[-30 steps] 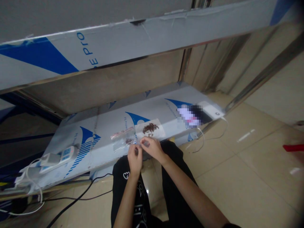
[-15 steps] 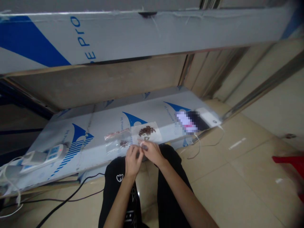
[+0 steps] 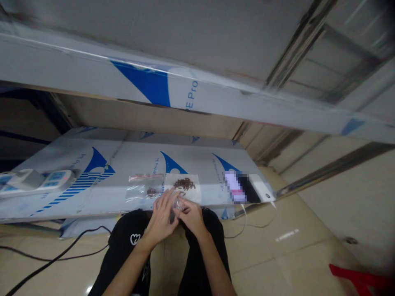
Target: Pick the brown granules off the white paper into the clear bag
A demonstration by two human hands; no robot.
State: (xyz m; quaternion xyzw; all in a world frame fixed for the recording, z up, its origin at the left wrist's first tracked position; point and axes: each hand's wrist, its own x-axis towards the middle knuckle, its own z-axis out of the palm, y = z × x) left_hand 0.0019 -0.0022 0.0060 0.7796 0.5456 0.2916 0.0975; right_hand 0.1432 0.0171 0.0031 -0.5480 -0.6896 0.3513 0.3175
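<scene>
Both hands are together at the front edge of the low shelf, above my knees. Between them is a small clear plastic bag (image 3: 178, 204), partly covered by fingers. My left hand (image 3: 161, 214) is closed on its left side, fingers pointing forward. From the right, my right hand (image 3: 190, 215) pinches it. Just beyond my fingertips, a pile of small dark brown pieces (image 3: 185, 183) lies on a white sheet (image 3: 197, 190). To the left, a larger clear plastic bag (image 3: 135, 191) lies flat, with a small brown clump (image 3: 152, 192) on or in it.
A phone (image 3: 234, 187), its screen blurred out, and a white device (image 3: 261, 187) with cables are on the shelf's right end. A power strip (image 3: 55, 179) sits at the left. The film-covered upper beam (image 3: 216, 96) crosses above. Red plastic (image 3: 361, 279) is at lower right.
The camera view has tilted and shifted. My left hand has turned, its fingers now stretched further over the front of the small bag, which shows more clearly between my hands.
</scene>
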